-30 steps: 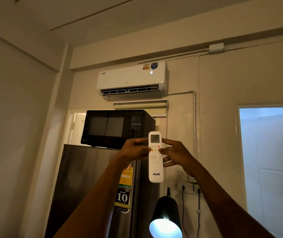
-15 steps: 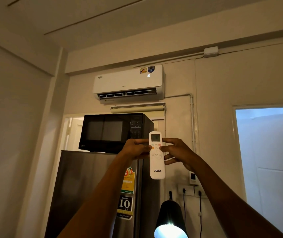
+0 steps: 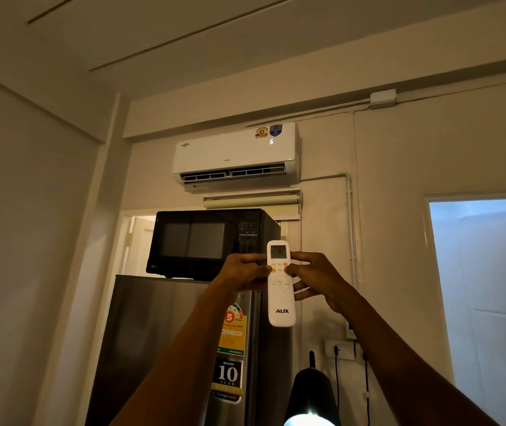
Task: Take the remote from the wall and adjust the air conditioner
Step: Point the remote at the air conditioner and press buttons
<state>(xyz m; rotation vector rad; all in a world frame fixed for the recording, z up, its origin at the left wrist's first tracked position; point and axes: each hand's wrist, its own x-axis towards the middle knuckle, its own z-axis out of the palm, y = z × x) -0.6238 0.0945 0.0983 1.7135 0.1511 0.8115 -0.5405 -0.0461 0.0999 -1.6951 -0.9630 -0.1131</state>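
Note:
A white AUX remote is held upright in front of me, its small screen at the top. My left hand grips its left side with the thumb on the orange button. My right hand holds its right side, thumb resting on the upper buttons. The white air conditioner hangs high on the wall straight above the remote, its flap open and a lit digit showing on its front right.
A black microwave stands on a steel fridge behind my hands. A lit black lamp sits low at centre. Wall sockets with cables are to the right, and a bright doorway beyond.
My view has tilted slightly down and right; the air conditioner sits lower in frame. Both hands stay on the remote, which has barely shifted.

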